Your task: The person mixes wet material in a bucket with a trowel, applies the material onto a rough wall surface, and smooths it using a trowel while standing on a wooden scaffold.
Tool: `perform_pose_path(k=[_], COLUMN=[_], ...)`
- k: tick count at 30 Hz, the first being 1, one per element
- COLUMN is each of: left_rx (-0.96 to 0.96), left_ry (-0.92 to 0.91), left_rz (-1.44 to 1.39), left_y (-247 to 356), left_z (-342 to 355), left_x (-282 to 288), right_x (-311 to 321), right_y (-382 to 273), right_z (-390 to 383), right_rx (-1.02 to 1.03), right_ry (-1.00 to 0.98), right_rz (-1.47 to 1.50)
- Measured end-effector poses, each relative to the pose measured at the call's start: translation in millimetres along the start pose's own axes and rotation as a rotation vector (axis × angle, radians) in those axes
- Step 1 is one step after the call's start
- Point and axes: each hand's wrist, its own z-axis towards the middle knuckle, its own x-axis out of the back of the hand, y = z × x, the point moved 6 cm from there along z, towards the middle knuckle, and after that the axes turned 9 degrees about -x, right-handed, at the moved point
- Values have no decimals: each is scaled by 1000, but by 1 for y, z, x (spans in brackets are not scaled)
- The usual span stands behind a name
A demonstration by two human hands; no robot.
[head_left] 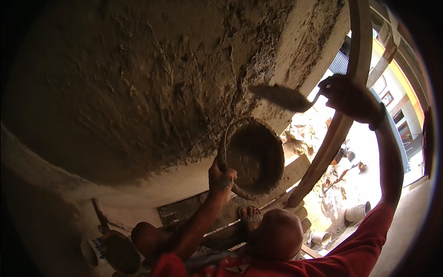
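Plastered wall (138, 83) fills the upper left of the frame: wet, rough mortar coat, lower edge ragged where it meets the smoother band below. Risk there: the fresh coat looks thick and uneven, so a heavy throw or hard pass could pull a patch loose. Lower left, a second pan (121, 251) and a tool handle sit near the person's foot, in shadow; easy to kick or step on when shifting stance. Centre: left hand (221, 179) with fingers clamped on the rim of the mortar pan (254, 154), held up and tilted close against the wall's lower edge. The grip is one-handed at one rim point, so the load hangs off-centre; if the pan tips further or the wet rim slips, mortar dumps down onto knee and foot (250, 214) directly below. Right of centre, upper: right hand (350, 98), fingers closed round the trowel (281, 97) handle, blade raised near the wall, apart from the pan. Can't tell if the blade is loaded. Arm is stretched high, so control is weak; splatter could fall toward the face. Far right, a pole (341, 124) runs just behind that arm, so a backswing could clip it. Strong backlight from the opening hides detail.
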Motion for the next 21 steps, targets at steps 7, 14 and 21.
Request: perform_pose_path(k=[7,14,21], left_rx=[-132,-310,-364], left_ry=[-98,-186,-179], left_rz=[113,318,331], left_y=[13,54,56], left_z=[6,2,3], left_x=[-19,-42,-34], right_x=[-158,-212,-231], right_y=[17,42,19], right_z=[-30,-50,-55], right_rx=[-44,-28,44], right_ry=[22,-50,52], right_rz=[-598,-447,-126])
